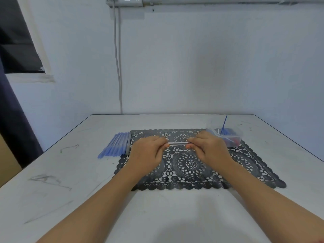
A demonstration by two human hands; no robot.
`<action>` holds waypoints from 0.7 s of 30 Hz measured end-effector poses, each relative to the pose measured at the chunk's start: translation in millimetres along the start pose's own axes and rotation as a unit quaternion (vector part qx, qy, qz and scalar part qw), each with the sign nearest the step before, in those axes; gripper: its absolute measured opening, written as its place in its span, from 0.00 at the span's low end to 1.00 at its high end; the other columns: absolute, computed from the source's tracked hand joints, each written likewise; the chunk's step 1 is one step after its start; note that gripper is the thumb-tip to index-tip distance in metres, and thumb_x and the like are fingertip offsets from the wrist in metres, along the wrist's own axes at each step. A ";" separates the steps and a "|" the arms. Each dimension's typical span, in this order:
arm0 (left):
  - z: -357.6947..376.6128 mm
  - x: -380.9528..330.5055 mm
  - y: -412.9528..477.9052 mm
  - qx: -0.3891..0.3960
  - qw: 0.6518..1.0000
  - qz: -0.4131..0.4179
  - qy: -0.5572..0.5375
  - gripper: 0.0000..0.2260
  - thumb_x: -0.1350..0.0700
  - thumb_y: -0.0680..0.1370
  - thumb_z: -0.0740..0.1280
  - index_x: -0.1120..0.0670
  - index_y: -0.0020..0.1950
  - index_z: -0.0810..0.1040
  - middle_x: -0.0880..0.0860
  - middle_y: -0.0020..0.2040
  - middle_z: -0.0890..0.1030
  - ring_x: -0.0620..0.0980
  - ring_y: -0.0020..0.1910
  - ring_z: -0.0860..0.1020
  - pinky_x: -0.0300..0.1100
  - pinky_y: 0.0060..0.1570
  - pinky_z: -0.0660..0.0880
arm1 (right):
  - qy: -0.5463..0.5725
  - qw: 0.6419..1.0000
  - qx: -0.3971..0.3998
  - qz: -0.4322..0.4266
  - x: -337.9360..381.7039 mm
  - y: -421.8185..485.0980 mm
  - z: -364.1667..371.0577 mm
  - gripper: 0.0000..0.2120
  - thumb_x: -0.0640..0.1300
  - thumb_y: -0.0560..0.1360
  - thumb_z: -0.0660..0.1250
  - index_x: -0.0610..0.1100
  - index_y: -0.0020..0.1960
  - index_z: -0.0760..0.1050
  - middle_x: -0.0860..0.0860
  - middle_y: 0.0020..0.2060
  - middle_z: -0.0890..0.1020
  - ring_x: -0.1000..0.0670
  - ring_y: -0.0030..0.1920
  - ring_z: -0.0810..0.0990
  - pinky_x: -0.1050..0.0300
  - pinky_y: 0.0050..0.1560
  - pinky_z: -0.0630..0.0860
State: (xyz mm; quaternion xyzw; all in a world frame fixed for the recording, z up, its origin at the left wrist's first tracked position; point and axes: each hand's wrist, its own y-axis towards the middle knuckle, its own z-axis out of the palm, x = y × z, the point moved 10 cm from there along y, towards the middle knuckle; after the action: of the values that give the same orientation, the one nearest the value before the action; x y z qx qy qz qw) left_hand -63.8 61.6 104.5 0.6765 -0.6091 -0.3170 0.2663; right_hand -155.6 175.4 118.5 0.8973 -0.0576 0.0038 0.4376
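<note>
A: hands status?
B: my left hand pinches one end of the clear pen barrel, my right hand pinches the other end. Barrel level, held over the black lace mat, toward its far edge
A: other parts?
B: row of blue capped pens lies on the table along the mat's left edge. Clear plastic tub at the mat's far right corner, thin blue refill sticking up out of it
</note>
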 end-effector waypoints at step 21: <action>-2.1 7.9 -3.3 0.003 1.000 -0.007 0.002 0.14 0.48 0.78 0.56 0.50 0.36 0.74 0.41 0.27 0.66 0.41 0.24 0.65 0.31 0.24 0.56 | 0.099 0.994 0.010 0.042 -6.5 -1.9 8.3 0.12 0.33 0.69 0.72 0.44 0.50 0.80 0.56 0.40 0.76 0.64 0.39 0.71 0.64 0.39 0.76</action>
State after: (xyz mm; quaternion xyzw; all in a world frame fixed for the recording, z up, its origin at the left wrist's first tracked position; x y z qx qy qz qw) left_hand -59.6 54.2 102.5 0.6824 -0.6043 -0.3161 0.2634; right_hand -162.2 170.7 111.5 0.8936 -0.0518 0.1115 0.4318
